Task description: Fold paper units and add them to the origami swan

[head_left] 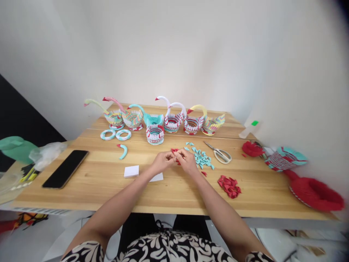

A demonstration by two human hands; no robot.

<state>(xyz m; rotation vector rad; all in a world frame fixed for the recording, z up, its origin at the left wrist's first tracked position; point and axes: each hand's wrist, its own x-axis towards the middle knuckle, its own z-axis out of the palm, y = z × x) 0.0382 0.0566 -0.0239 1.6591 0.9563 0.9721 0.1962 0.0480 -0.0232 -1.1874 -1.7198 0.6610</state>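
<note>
My left hand [163, 161] and my right hand [188, 161] meet over the middle of the wooden table [95, 182], fingers pinched together on small red folded paper pieces [175, 150]. Just right of my right hand lies a scatter of light-blue folded pieces [202, 158]. A heap of red folded pieces [229, 186] sits nearer the front edge on the right. White paper slips [131, 171] lie left of my left wrist.
A row of paper swan baskets [155, 122] lines the back, with two paper rings [116, 134] and a curved blue neck [123, 151]. Scissors [220, 154] lie right of centre. A black phone [65, 168] is at left. Red and striped paper models [313, 191] stand at right.
</note>
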